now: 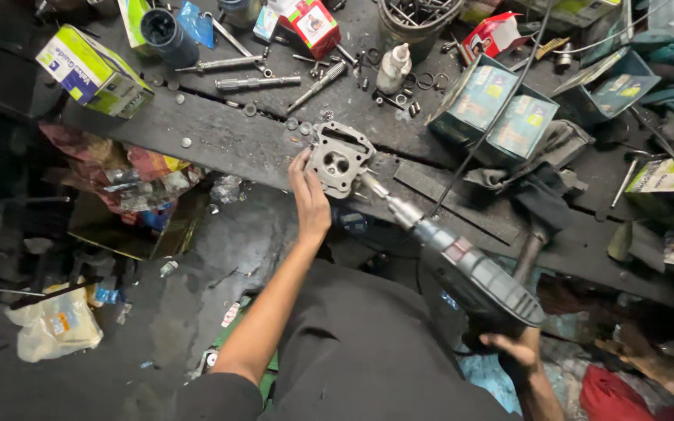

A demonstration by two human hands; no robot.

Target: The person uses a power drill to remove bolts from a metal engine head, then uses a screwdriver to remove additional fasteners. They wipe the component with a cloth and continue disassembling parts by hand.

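Grey metal casting (338, 161), dark grey drill (473, 277), seemingly teal boxes (501, 109), black workbench (220, 132)

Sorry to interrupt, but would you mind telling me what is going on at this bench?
A person steadies a grey metal engine part at the edge of a dark, cluttered workbench with the left hand. The right hand grips a corded power drill, its tip set against the part's side. Boxes, bolts and tools lie around.
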